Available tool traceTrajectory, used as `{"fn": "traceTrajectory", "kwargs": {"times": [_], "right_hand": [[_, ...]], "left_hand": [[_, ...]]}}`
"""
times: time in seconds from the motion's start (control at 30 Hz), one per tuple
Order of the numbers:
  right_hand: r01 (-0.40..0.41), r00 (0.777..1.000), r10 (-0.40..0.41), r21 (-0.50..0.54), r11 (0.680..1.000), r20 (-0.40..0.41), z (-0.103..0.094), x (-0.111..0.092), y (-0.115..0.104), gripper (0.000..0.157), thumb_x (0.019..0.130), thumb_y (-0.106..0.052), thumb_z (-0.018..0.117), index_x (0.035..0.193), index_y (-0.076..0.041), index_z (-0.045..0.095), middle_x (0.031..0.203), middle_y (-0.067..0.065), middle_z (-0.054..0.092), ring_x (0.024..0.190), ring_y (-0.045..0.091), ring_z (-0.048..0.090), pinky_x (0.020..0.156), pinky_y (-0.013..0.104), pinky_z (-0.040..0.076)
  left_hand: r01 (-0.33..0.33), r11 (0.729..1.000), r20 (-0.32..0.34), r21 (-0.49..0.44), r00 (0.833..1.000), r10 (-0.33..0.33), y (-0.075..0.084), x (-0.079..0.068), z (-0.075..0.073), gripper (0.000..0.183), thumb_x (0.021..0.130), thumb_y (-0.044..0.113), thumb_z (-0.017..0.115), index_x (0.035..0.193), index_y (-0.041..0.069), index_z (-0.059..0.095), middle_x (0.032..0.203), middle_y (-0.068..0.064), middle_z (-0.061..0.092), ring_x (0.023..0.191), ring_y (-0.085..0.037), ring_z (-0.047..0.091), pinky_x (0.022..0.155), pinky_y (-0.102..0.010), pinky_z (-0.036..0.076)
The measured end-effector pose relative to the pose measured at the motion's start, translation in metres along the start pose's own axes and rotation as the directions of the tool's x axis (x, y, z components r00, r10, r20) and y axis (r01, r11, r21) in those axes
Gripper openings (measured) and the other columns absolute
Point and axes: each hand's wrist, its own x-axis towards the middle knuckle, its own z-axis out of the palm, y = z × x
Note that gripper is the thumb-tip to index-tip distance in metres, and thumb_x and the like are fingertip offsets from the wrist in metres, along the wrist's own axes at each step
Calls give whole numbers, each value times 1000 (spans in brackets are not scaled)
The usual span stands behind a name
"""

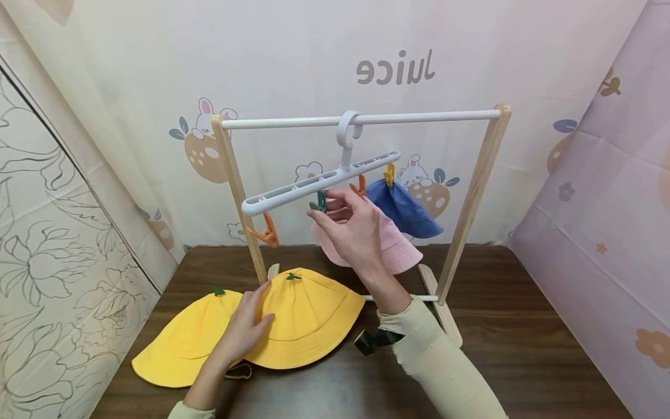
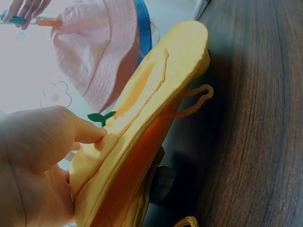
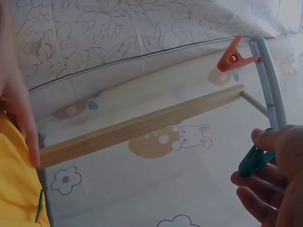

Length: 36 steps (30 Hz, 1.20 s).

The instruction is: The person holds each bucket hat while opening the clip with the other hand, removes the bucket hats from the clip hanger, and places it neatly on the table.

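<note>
My left hand (image 1: 243, 326) grips a yellow bucket hat (image 1: 309, 320) by its crown, thumb beside the small green leaf sprout (image 2: 102, 118) on top. The hat stands tilted, its brim toward the table. Up at the grey hanger (image 1: 282, 201), my right hand (image 1: 356, 227) pinches a green clothespin (image 3: 253, 161) between thumb and fingers. Behind that hand hangs a pink hat (image 1: 400, 250) from an orange clothespin (image 1: 360, 185). A blue hat (image 1: 405, 209) hangs beyond it from a yellow clothespin (image 1: 389, 174). Another orange clothespin (image 1: 268, 233) dangles from the hanger's near left end, holding nothing.
A second yellow hat (image 1: 178, 343) lies on the dark wood table (image 1: 523, 349), left of the gripped one. The hanger hooks over the white rod (image 1: 434, 118) of a rack with wooden posts (image 1: 473, 203). Printed curtains (image 1: 293, 64) stand behind and at both sides.
</note>
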Motion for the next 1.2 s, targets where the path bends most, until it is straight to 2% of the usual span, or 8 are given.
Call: {"fn": "traceTrajectory", "kwargs": {"times": [0.13,0.3,0.37,0.5,0.6,0.83,0.97,1.2], "right_hand": [[8,1000,-8,6,1000,-1,0,0,0,36,91,-8,94,121,3,79,106,20,86,91,34,85,83,14,63],[9,1000,-9,-8,1000,-4,-1,1,0,37,90,-8,95,122,3,79,106,20,86,90,34,85,84,20,67],[3,1000,-3,-14,1000,-4,-1,1,0,37,90,-9,95,122,3,79,106,20,86,90,34,85,85,21,67],[-5,1000,5,-11,1000,-4,-1,0,-1,38,90,-9,95,123,3,79,106,20,86,90,34,85,83,19,66],[-9,1000,9,-4,1000,-1,-1,0,-1,38,90,-10,95,123,3,79,106,20,86,90,33,85,83,16,64],[-2,1000,2,9,1000,4,0,-1,-3,38,91,-9,94,124,2,79,105,19,85,90,33,84,82,14,63],[0,1000,0,23,1000,6,0,-2,-6,39,91,-8,94,125,2,79,105,20,85,90,33,84,82,15,64],[7,1000,-8,33,999,1,1,-3,-6,40,91,-7,93,127,2,79,105,20,86,90,33,84,81,15,64]], "left_hand": [[-26,1000,9,12,1000,26,-13,3,5,75,106,11,76,173,7,42,143,-24,59,108,-23,60,82,-32,45],[-143,988,-37,54,989,145,-55,12,22,76,104,17,78,172,13,44,140,-20,61,109,-23,64,81,-29,48],[-153,987,-40,57,987,155,-50,10,20,76,103,14,78,171,10,46,139,-21,62,109,-24,64,80,-31,48],[-118,993,-23,30,993,119,-21,1,10,73,100,7,79,167,5,52,137,-23,64,112,-30,64,84,-37,50],[-144,988,-22,49,989,146,-22,1,11,72,100,8,80,166,5,53,133,-24,64,111,-31,63,83,-37,49],[-238,967,-56,92,968,244,-45,5,23,68,105,18,79,167,11,52,133,-25,62,116,-40,62,85,-42,54],[-240,967,-64,85,967,246,-44,4,24,69,104,16,79,167,11,52,135,-26,60,119,-41,61,88,-45,55],[-184,980,-70,73,979,189,-19,-4,16,69,100,7,81,164,6,54,139,-28,54,120,-44,61,89,-46,54]]}}
